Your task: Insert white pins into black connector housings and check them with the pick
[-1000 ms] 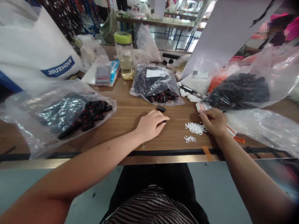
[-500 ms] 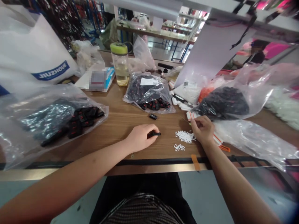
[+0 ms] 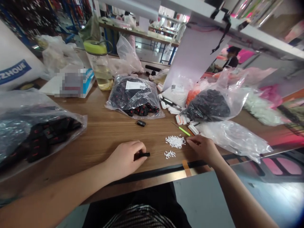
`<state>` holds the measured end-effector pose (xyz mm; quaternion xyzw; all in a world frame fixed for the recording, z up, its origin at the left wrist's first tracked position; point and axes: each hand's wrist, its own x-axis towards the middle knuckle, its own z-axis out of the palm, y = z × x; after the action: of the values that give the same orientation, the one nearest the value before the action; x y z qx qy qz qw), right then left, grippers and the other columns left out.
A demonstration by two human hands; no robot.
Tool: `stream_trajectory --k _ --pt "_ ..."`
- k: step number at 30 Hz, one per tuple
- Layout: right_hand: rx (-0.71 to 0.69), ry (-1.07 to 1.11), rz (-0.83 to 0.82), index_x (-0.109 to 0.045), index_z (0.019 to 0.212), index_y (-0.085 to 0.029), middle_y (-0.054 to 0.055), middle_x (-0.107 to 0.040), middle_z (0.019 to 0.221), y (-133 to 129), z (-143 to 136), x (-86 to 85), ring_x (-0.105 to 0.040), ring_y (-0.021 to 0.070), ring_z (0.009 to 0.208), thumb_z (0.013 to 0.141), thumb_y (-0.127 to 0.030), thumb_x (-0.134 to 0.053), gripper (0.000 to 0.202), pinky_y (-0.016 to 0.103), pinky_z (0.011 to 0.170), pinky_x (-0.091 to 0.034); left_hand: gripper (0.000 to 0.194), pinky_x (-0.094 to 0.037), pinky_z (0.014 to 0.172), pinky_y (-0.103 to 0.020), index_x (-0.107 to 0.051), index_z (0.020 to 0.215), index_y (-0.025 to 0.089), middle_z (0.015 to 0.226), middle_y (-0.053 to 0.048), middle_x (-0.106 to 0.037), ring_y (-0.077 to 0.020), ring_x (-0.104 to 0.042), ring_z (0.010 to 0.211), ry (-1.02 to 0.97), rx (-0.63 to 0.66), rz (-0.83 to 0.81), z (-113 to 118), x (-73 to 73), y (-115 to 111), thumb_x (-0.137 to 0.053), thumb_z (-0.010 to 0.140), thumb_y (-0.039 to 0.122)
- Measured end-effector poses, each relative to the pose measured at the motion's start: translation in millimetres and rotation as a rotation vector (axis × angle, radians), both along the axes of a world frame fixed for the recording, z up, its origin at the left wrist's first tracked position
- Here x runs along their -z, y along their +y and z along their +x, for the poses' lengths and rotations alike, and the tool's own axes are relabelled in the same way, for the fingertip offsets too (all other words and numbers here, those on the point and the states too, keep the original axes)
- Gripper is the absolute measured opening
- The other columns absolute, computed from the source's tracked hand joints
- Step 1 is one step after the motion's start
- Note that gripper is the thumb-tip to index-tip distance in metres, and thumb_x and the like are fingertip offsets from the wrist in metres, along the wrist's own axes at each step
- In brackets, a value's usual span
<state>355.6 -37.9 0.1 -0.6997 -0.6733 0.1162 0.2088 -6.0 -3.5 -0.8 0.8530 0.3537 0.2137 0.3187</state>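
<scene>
My left hand (image 3: 129, 158) is closed around a small black connector block (image 3: 144, 154), and one end of it sticks out past the fingertips. My right hand (image 3: 203, 147) is at the right edge of a pile of tiny white pieces (image 3: 175, 141). Its thumb and forefinger are pinched together, and whatever is between them is too small to make out. A smaller group of white pieces (image 3: 169, 154) lies in front of the pile. Behind it rests a green-handled pick (image 3: 184, 131) with a thin metal tip. A loose black block (image 3: 141, 123) lies further back.
Clear bags of black parts stand at the left (image 3: 40, 139), back middle (image 3: 135, 95) and right (image 3: 209, 104). White orange-striped pieces (image 3: 180, 119) and a flattened plastic bag (image 3: 232, 139) are on the right. A green-lidded bottle (image 3: 98, 66) stands behind. Another person (image 3: 231, 58) is far right.
The green pick, previously in my right hand, now lies on the table. My right hand has come back toward the white pile. My left hand still holds the black block; the view has shifted right.
</scene>
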Motion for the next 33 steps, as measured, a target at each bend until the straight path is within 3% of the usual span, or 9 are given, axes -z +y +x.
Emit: stream_trajectory --k 6,14,18,25,29,33 --pt "-0.054 -0.089 0.003 -0.076 0.081 -0.026 0.002 -0.076 0.082 8.5 -4.0 5.6 -0.068 0.02 0.068 0.083 -0.034 -0.062 0.017 0.034 0.064 -0.054 0.008 -0.043 0.06 -0.026 -0.059 0.088 0.021 0.081 0.001 -0.064 -0.0141 -0.059 0.069 -0.003 -0.003 -0.027 -1.3 1.7 0.1 -0.063 0.087 0.028" --pt "-0.169 -0.045 -0.085 -0.075 0.083 -0.025 0.003 -0.076 0.087 9.9 0.4 -15.0 -0.069 0.0196 0.072 0.083 -0.026 -0.059 0.016 0.033 0.066 -0.056 0.006 -0.044 0.065 -0.028 -0.06 0.088 0.022 0.082 0.001 -0.065 -0.0156 -0.06 0.073 0.005 0.012 -0.04 -1.5 1.7 2.1 -0.063 0.086 0.027" --pt "-0.094 -0.025 -0.067 -0.077 0.09 -0.026 0.004 -0.077 0.091 5.9 7.9 -14.3 -0.071 0.0211 0.074 0.083 -0.029 -0.06 0.018 0.035 0.069 -0.057 0.006 -0.044 0.064 -0.027 -0.06 0.088 0.022 0.08 0.001 -0.064 -0.0152 -0.06 0.071 -0.001 0.007 -0.06 -1.0 2.9 2.2 -0.063 0.086 0.028" --pt "0.041 -0.173 -0.089 -0.077 0.08 -0.027 0.002 -0.076 0.079 -3.3 6.2 -6.0 -0.07 0.0227 0.068 0.084 -0.036 -0.062 0.018 0.035 0.061 -0.054 0.007 -0.045 0.066 -0.029 -0.06 0.089 0.022 0.082 0.001 -0.064 -0.0156 -0.06 0.073 -0.006 -0.001 -0.071 -1.1 5.4 2.7 -0.064 0.087 0.028" --pt "-0.049 -0.253 -0.036 -0.076 0.089 -0.027 0.003 -0.075 0.091 -5.7 5.7 -4.8 -0.072 0.024 0.079 0.085 -0.028 -0.056 0.02 0.037 0.07 -0.055 0.007 -0.045 0.067 -0.03 -0.06 0.089 0.022 0.083 0.001 -0.064 -0.0159 -0.06 0.074 0.001 0.013 -0.069 -2.1 6.4 2.6 -0.064 0.088 0.028" --pt "-0.117 -0.195 -0.04 -0.075 0.094 -0.025 0.004 -0.075 0.098 -5.7 13.9 -6.6 -0.071 0.0228 0.084 0.087 -0.026 -0.055 0.022 0.036 0.074 -0.056 0.007 -0.045 0.067 -0.031 -0.059 0.09 0.022 0.082 0.001 -0.064 -0.0162 -0.06 0.074 0.002 0.019 -0.056 -2.2 6.1 2.5 -0.064 0.088 0.028"
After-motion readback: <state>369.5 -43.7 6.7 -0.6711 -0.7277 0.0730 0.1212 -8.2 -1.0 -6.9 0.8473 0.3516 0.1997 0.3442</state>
